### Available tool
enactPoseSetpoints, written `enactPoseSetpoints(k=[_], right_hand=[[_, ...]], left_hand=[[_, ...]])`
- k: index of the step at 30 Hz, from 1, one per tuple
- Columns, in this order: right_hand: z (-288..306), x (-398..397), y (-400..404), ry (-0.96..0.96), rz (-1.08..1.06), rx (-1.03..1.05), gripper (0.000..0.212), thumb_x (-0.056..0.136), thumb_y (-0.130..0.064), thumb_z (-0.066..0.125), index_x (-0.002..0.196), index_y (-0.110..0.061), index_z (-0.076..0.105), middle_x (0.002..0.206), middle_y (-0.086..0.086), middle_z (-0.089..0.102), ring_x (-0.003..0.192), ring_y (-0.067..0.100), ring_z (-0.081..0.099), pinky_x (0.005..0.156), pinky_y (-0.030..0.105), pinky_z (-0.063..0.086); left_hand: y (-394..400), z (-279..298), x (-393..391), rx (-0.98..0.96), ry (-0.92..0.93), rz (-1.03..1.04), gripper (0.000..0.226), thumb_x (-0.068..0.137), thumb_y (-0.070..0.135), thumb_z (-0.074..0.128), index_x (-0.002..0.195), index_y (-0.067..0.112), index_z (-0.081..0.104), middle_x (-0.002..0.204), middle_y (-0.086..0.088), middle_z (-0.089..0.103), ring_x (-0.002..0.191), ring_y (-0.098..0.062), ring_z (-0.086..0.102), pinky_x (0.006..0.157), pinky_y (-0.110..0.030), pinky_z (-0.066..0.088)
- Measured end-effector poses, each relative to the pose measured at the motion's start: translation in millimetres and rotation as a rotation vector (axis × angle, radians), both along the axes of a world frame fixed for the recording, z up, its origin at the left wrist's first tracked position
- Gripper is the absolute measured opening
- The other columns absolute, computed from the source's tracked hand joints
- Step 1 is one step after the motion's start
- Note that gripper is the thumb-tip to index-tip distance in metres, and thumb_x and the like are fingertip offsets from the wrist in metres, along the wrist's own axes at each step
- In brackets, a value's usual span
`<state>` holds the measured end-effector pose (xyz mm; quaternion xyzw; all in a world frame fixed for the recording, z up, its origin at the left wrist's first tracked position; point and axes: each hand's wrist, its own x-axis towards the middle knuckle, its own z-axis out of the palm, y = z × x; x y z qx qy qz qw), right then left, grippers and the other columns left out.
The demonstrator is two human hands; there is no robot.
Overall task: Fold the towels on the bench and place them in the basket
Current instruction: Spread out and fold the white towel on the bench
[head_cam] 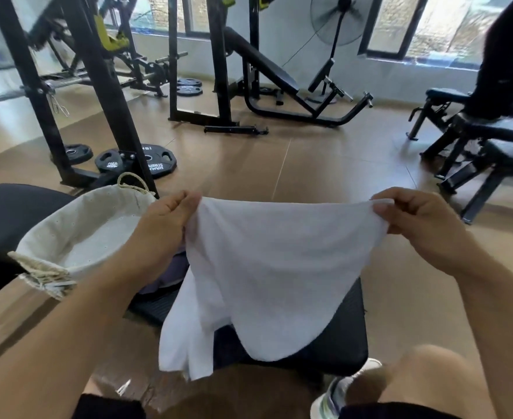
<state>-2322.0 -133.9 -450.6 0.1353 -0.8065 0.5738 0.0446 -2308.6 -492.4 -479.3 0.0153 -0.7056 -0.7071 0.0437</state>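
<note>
over padded black bench (334, 337), left hand (164, 219) and right hand (415, 222) pinching white towel (273, 267) top corners; cloth-lined woven basket (77, 237) beside, open floor beyond

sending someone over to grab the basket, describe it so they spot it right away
Start at the black bench in front of the person, where both hands hold up a white towel. Look past the left hand to the basket beside it. It is woven, pale, lined with cream cloth and has a rope handle, unlike the dark gym gear around it.
</note>
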Motion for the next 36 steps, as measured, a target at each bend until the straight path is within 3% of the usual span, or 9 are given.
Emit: enactPoseSetpoints(k=[2,4,7,10,15,20,27,31,36], right_hand=[[9,5,-1,0.020,-0.012,0.058,0.016,0.093,-0.023,0.060,0.091,-0.011,0.072,0.074,-0.007,0.070,0.070,0.004,0.065,0.067,0.016,0.056],[17,10,6,0.021,-0.024,0.100,0.018,0.095,-0.022,0.060,0.088,-0.013,0.073,0.073,-0.006,0.070,0.069,0.007,0.064,0.065,0.017,0.057],[26,27,21,-0.006,0.090,0.079,0.030,0.085,-0.047,0.070,0.085,-0.018,0.076,0.076,0.001,0.070,0.070,0.014,0.065,0.064,0.021,0.057],[36,42,29,-0.043,0.185,-0.023,0.050,0.072,-0.065,0.079,0.082,-0.017,0.075,0.070,0.002,0.065,0.061,0.012,0.060,0.055,0.017,0.050],[15,10,22,-0.148,0.034,0.232,0.029,0.093,-0.034,0.061,0.083,-0.010,0.074,0.073,0.014,0.069,0.063,0.019,0.066,0.060,0.026,0.059],[-68,-52,12,-0.308,-0.098,0.611,0.041,0.104,-0.031,0.054,0.087,0.004,0.068,0.084,0.025,0.071,0.073,0.032,0.072,0.074,0.045,0.060],[-130,-118,1,-0.333,-0.132,0.698,0.044,0.106,-0.031,0.049,0.079,0.001,0.059,0.071,0.013,0.059,0.075,0.038,0.062,0.080,0.050,0.055],[-165,-143,4,-0.309,-0.170,0.761,0.043,0.107,-0.035,0.046,0.070,-0.015,0.055,0.073,0.004,0.059,0.078,0.027,0.057,0.076,0.041,0.047],[-183,-164,0,-0.384,-0.077,0.927,0.045,0.108,-0.036,0.040,0.069,-0.018,0.050,0.077,0.002,0.060,0.081,0.026,0.057,0.078,0.039,0.046]], left_hand=[[-2,3,-2,-0.056,0.056,-0.066,0.050,0.087,0.058,0.065,0.096,0.009,0.071,0.089,-0.024,0.072,0.073,-0.020,0.064,0.069,-0.029,0.053],[-12,5,0,-0.048,0.087,-0.165,0.064,0.065,0.073,0.077,0.088,0.013,0.074,0.090,-0.029,0.070,0.075,-0.024,0.065,0.074,-0.037,0.053],[-32,9,7,0.117,0.089,-0.431,0.048,0.060,0.057,0.089,0.060,0.015,0.067,0.058,-0.009,0.061,0.052,-0.011,0.058,0.052,-0.019,0.049],[-42,22,17,0.137,0.105,-0.590,0.047,0.058,0.047,0.095,0.057,0.013,0.063,0.058,-0.007,0.055,0.049,-0.013,0.053,0.048,-0.018,0.046],[-30,-5,-14,-0.016,-0.055,-0.341,0.012,0.079,0.021,0.073,0.069,0.014,0.073,0.072,-0.011,0.070,0.064,-0.016,0.068,0.058,-0.024,0.059],[-18,-79,-61,-0.303,-0.218,-0.263,0.024,0.099,0.024,0.061,0.093,0.002,0.069,0.085,-0.011,0.070,0.079,-0.021,0.067,0.078,-0.044,0.062],[-10,-131,-108,-0.349,-0.288,-0.123,0.029,0.101,0.030,0.059,0.096,0.004,0.071,0.083,-0.008,0.068,0.068,-0.010,0.064,0.054,-0.022,0.055],[-12,-150,-125,-0.351,-0.292,-0.103,0.029,0.097,0.036,0.065,0.084,0.010,0.069,0.071,-0.005,0.067,0.065,-0.018,0.065,0.058,-0.031,0.056],[-6,-151,-142,-0.508,-0.284,-0.070,0.033,0.099,0.035,0.061,0.083,0.008,0.071,0.073,-0.011,0.070,0.063,-0.023,0.069,0.059,-0.038,0.062]])
